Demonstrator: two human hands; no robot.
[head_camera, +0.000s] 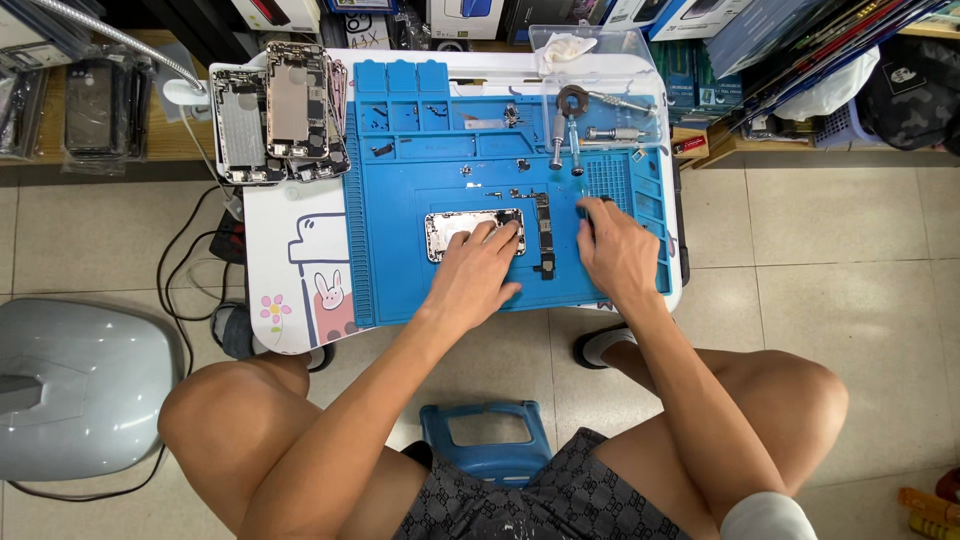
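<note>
i can't make out the tiny screws and brackets scattered over the blue repair mat (400, 270); they're specks from here. my left hand (478, 268) lies flat on the opened phone housing (452, 228) in the middle of the mat, fingers spread and pressing down, covering its right half, not gripping. my right hand (615, 252) rests near the mat's right edge with fingers curled over something small and dark; i cannot tell whether it is pinched. a long logic board (545, 232) lies between the hands. stripped phone chassis (280, 115) are stacked at the upper left. screwdrivers (575, 140) lie at the upper right. boxes (470, 18) along the top are cut off, white and blue.
</note>
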